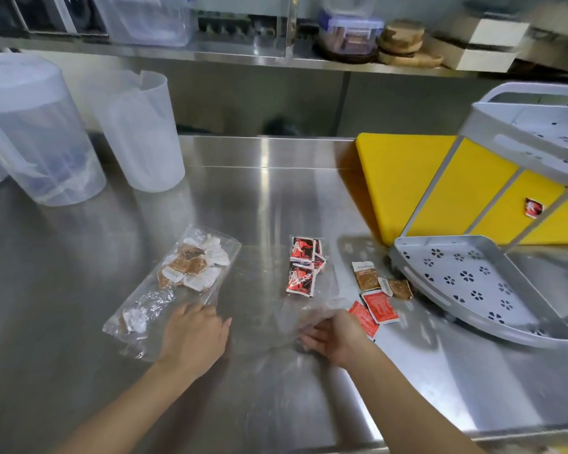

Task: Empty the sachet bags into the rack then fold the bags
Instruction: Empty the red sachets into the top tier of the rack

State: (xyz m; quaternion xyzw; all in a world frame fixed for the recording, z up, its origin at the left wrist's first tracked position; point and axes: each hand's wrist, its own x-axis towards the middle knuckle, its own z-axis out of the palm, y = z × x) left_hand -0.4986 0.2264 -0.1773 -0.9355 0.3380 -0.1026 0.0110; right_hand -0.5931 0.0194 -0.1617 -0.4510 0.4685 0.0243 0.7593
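A clear plastic bag (177,283) of brown and white sachets lies on the steel table left of centre. My left hand (194,335) rests open at its near right edge. A second clear bag (309,303) holds red and black sachets (304,270) at its far end. My right hand (332,335) grips this bag's crumpled near end. Loose brown sachets (374,280) and red sachets (374,311) lie to the right, beside the grey perforated rack (473,283), whose lower tray holds nothing visible. One red sachet (534,207) lies on the yellow board behind the rack.
A yellow cutting board (407,178) lies under the rack at the back right. Two translucent plastic jugs (138,132) stand at the back left. A steel shelf (243,57) above carries containers and wooden boards. The table's front edge runs at lower right.
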